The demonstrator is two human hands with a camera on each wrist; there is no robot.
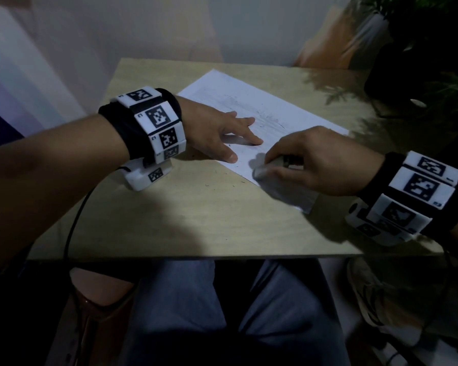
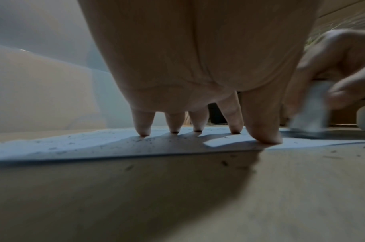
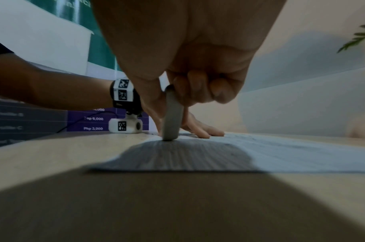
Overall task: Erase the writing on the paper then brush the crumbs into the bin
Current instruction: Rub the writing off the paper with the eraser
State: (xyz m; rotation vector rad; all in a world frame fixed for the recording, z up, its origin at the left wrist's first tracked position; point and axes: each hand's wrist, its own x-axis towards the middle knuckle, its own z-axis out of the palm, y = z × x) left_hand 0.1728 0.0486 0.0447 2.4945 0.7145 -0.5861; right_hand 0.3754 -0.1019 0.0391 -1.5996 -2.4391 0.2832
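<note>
A white sheet of paper [image 1: 249, 107] lies slanted on the light wooden table [image 1: 196, 220], with faint pencil marks and dark crumbs [image 2: 148, 140] on it. My left hand [image 1: 222, 133] presses down on the paper with spread, straight fingers [image 2: 262, 131] near its left edge. My right hand [image 1: 310, 159] pinches a white eraser [image 3: 172, 117] between thumb and fingers, its lower end touching the paper [image 3: 281, 155] near the front edge. The eraser [image 2: 310, 108] looks blurred in the left wrist view. No bin is in view.
Dark crumbs [image 1: 206, 184] lie scattered on the table in front of the paper. A potted plant [image 1: 421, 48] stands at the back right corner. A cable [image 1: 74, 223] runs from my left wrist over the table's front edge. My knees are under the table.
</note>
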